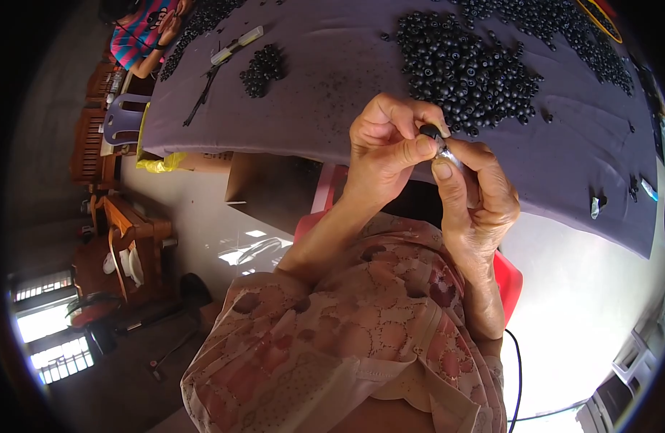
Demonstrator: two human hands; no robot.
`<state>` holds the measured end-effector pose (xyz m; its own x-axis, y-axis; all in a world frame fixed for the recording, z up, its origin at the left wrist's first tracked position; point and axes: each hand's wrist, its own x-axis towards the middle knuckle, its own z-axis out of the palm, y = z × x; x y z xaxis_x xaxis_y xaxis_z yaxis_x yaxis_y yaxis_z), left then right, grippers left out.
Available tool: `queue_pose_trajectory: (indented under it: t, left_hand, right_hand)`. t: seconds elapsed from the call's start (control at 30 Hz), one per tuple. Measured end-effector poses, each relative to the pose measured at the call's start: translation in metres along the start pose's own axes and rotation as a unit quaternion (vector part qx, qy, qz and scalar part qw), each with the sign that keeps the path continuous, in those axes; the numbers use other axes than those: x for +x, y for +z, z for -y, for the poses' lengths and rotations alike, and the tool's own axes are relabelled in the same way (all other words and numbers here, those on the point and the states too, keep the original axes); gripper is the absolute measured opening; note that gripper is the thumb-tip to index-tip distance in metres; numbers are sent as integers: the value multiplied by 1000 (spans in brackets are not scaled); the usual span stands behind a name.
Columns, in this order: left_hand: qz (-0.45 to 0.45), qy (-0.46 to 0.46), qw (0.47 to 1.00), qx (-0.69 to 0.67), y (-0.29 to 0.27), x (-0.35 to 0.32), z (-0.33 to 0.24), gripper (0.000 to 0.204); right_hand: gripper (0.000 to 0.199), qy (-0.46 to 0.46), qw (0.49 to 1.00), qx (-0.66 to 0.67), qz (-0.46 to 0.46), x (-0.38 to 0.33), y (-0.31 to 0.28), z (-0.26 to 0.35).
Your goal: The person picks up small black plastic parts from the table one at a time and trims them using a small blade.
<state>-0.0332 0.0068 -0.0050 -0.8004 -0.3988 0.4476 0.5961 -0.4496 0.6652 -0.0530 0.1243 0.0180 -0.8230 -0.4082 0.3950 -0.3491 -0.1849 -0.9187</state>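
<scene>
My left hand (383,148) and my right hand (477,195) meet in front of me, just over the near edge of a table covered in grey-purple cloth (325,94). Both pinch one small black bead-like part (431,133), held between the left thumb and fingers, with something thin and shiny under the right thumb. A big heap of the same black round parts (469,68) lies on the cloth just beyond my hands. A smaller heap (262,70) lies further left.
More black parts (203,25) spread along the far side, where another person in a striped top (141,32) sits. A pale stick-shaped tool (236,45) and black strands (203,94) lie left. Wooden furniture (123,231) and a purple chair (123,115) stand on the floor.
</scene>
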Motion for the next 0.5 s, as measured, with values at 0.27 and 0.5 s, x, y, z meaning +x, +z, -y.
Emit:
queue_pose_trajectory:
  t: [0.27,0.5]
  left_hand:
    - [6,-56,994,-91,-2,0,0,20]
    - [33,-105,987,-115,-4,-4,4,18]
  right_hand:
    - [16,96,975,200,-1,0,-1,-1]
    - [19,91,984,153,15,8,-11,2]
